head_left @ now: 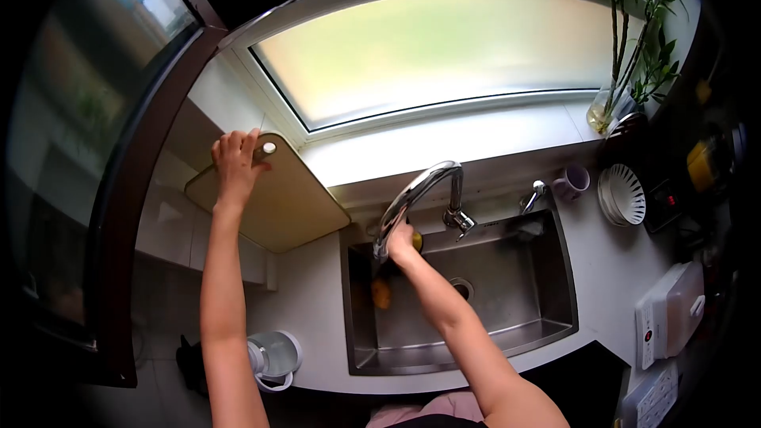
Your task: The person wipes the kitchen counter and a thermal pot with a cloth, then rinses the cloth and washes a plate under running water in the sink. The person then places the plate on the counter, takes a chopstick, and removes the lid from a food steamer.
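Note:
My left hand [236,160] grips the top corner of a beige cutting board [289,202], with fingers around the edge by its handle hole. The board stands tilted on the counter left of the sink. My right hand [402,239] is at the sink's back left corner, partly behind the curved chrome faucet [424,182]. Its fingers are hidden, and a bit of something yellow [418,242] shows beside it. An orange-yellow item [381,293] lies in the left part of the steel sink [507,301].
A glass kettle [277,354] stands on the counter at lower left. Right of the sink are a purple mug [572,181], white ribbed bowls [622,194] and a lidded container [674,313]. A plant in a vase [606,111] stands on the sill. An open window frame [151,150] juts in at left.

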`<state>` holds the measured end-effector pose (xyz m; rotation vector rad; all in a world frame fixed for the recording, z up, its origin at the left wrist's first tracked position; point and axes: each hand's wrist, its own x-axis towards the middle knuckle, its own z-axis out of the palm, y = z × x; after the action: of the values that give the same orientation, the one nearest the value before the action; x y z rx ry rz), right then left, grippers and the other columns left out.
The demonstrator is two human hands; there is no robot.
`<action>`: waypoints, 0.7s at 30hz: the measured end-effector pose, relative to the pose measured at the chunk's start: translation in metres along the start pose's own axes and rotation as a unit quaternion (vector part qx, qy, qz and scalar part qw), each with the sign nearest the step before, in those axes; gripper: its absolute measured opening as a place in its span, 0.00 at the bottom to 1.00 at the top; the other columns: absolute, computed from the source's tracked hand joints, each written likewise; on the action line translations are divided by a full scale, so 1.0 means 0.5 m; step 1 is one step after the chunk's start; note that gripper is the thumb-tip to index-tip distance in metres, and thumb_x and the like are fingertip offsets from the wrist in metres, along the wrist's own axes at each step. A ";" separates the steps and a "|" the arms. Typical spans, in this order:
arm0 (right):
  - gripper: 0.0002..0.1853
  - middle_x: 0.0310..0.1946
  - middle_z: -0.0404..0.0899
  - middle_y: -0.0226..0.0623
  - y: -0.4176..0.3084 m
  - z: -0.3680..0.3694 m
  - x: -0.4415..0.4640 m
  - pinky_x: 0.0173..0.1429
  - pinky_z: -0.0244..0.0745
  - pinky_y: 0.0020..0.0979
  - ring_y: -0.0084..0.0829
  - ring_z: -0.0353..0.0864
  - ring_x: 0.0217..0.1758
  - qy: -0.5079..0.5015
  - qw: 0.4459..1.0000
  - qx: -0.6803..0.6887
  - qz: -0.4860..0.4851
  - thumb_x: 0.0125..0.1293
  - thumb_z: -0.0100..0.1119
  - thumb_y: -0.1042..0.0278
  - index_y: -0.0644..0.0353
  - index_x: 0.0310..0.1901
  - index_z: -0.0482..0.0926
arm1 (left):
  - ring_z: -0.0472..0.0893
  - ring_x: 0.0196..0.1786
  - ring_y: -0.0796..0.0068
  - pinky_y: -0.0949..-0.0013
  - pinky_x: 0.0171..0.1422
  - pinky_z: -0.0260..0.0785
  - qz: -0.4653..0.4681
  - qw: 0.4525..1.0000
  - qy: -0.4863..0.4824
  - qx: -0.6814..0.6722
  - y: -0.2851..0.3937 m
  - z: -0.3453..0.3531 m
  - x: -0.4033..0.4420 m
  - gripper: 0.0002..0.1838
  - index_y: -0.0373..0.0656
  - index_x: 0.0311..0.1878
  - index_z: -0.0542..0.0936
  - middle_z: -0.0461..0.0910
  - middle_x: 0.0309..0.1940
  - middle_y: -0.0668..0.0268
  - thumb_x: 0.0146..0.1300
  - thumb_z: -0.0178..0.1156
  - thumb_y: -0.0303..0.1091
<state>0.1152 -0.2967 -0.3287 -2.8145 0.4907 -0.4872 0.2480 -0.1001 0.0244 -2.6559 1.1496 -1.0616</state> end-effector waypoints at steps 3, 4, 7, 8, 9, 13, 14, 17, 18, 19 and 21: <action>0.23 0.61 0.69 0.38 0.064 -0.069 -0.002 0.38 0.82 0.44 0.48 0.74 0.52 -0.081 0.996 -0.030 0.004 0.62 0.53 0.65 0.61 0.59 0.75 | 0.68 0.57 0.64 0.55 0.65 0.57 -0.028 0.998 -0.041 0.044 0.014 0.005 0.010 0.41 0.53 0.61 0.69 0.69 0.48 0.67 0.40 0.77 0.37; 0.24 0.62 0.69 0.38 0.089 -0.073 -0.003 0.36 0.83 0.41 0.47 0.77 0.48 -0.095 0.994 -0.060 0.011 0.62 0.52 0.66 0.62 0.60 0.74 | 0.68 0.58 0.65 0.56 0.66 0.57 -0.044 0.995 -0.056 0.064 0.024 0.000 0.014 0.40 0.52 0.61 0.70 0.69 0.49 0.67 0.41 0.76 0.38; 0.22 0.60 0.71 0.43 0.144 -0.083 -0.018 0.28 0.80 0.36 0.44 0.81 0.36 0.006 0.991 -0.112 0.066 0.61 0.50 0.69 0.66 0.56 0.75 | 0.65 0.64 0.65 0.56 0.69 0.56 -0.056 0.993 -0.069 0.077 0.046 -0.004 0.007 0.44 0.54 0.67 0.65 0.68 0.56 0.67 0.45 0.75 0.35; 0.22 0.60 0.71 0.43 0.148 -0.086 -0.031 0.28 0.80 0.36 0.44 0.81 0.36 0.004 0.992 -0.112 0.065 0.61 0.50 0.69 0.66 0.56 0.75 | 0.64 0.67 0.64 0.56 0.71 0.55 -0.057 0.994 -0.055 0.070 0.054 -0.006 0.003 0.46 0.55 0.70 0.63 0.67 0.60 0.67 0.46 0.75 0.35; 0.23 0.59 0.72 0.44 0.149 -0.105 -0.043 0.28 0.80 0.35 0.42 0.81 0.32 0.019 0.989 -0.127 0.070 0.60 0.51 0.68 0.66 0.57 0.74 | 0.64 0.67 0.64 0.56 0.71 0.55 -0.059 0.994 -0.054 0.071 0.062 -0.009 -0.006 0.46 0.55 0.70 0.63 0.67 0.60 0.67 0.46 0.75 0.35; 0.28 0.59 0.71 0.44 0.216 -0.132 -0.122 0.31 0.80 0.37 0.39 0.81 0.27 0.057 0.992 -0.109 -0.041 0.56 0.56 0.69 0.65 0.61 0.71 | 0.56 0.74 0.59 0.53 0.75 0.53 -0.059 0.990 -0.024 0.126 0.112 -0.031 -0.068 0.48 0.56 0.74 0.58 0.60 0.70 0.65 0.50 0.72 0.34; 0.28 0.58 0.72 0.43 0.224 -0.166 -0.146 0.34 0.81 0.41 0.40 0.83 0.31 -0.001 0.998 -0.046 -0.049 0.55 0.56 0.70 0.65 0.60 0.72 | 0.55 0.75 0.58 0.52 0.76 0.53 -0.061 0.990 -0.018 0.123 0.132 -0.037 -0.098 0.47 0.57 0.74 0.58 0.57 0.72 0.65 0.52 0.71 0.33; 0.24 0.54 0.74 0.44 0.302 -0.222 -0.246 0.43 0.82 0.43 0.42 0.83 0.37 -0.086 0.995 -0.017 -0.040 0.55 0.56 0.73 0.63 0.57 0.73 | 0.55 0.75 0.55 0.49 0.75 0.51 -0.131 0.990 -0.050 0.000 0.241 -0.004 -0.255 0.39 0.51 0.71 0.63 0.59 0.71 0.61 0.55 0.67 0.31; 0.25 0.54 0.74 0.43 0.344 -0.254 -0.279 0.45 0.81 0.44 0.44 0.83 0.42 -0.108 0.992 0.062 0.013 0.57 0.54 0.74 0.62 0.59 0.72 | 0.56 0.75 0.53 0.48 0.75 0.50 -0.158 0.984 -0.067 -0.039 0.290 0.027 -0.324 0.37 0.49 0.70 0.65 0.60 0.71 0.59 0.56 0.66 0.30; 0.25 0.54 0.74 0.43 0.378 -0.286 -0.294 0.47 0.80 0.45 0.46 0.83 0.47 -0.129 0.980 0.139 0.068 0.60 0.52 0.75 0.60 0.61 0.71 | 0.57 0.74 0.51 0.48 0.73 0.51 -0.160 0.976 -0.120 -0.085 0.349 0.051 -0.389 0.35 0.45 0.68 0.68 0.62 0.69 0.56 0.54 0.66 0.31; 0.24 0.54 0.74 0.45 0.421 -0.339 -0.275 0.49 0.79 0.44 0.47 0.82 0.48 -0.062 0.977 0.182 0.088 0.61 0.51 0.76 0.58 0.62 0.71 | 0.60 0.72 0.52 0.51 0.71 0.54 -0.155 0.953 -0.204 -0.162 0.477 0.082 -0.455 0.31 0.44 0.61 0.73 0.64 0.66 0.55 0.51 0.68 0.32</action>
<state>-0.1280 -0.4692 -0.2731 -2.4067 0.5548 -0.3243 0.0144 -0.1297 -0.2102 -3.1773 0.9026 -0.3217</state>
